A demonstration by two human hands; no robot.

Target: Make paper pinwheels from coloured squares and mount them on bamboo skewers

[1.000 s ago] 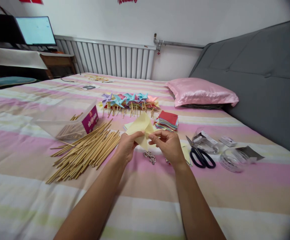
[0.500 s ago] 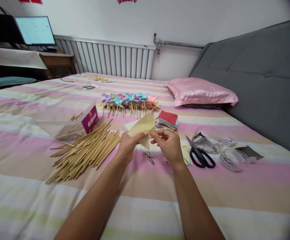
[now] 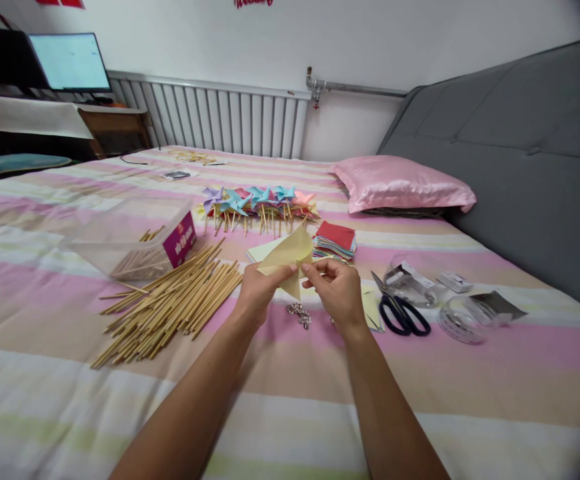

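So we've got a pale yellow paper sheet (image 3: 288,257) pinched up off the bed, sitting right between our two hands and sticking up above them, folded into a sort of pointed shape with one tip hanging down between the thumbs. Our left hand (image 3: 257,293) grips its left edge with thumb on top, and our right hand (image 3: 337,290) nips the right side with fingertips curled in, so both hands are closed on the paper and nearly touching each other. Just below the hands, on the striped bedspread (image 3: 70,373), there's a little cluster of shiny beads (image 3: 299,313). To the left lies a big loose pile of bamboo sticks (image 3: 170,303), with a clear plastic box (image 3: 135,240) behind it holding a few more. To the right we have black scissors (image 3: 400,310), near some clear tape rolls (image 3: 463,320). Just past the paper sits a stack of coloured paper squares (image 3: 335,241), and further back a row of finished pinwheels (image 3: 260,200), then a pink pillow (image 3: 403,185) against the grey headboard.
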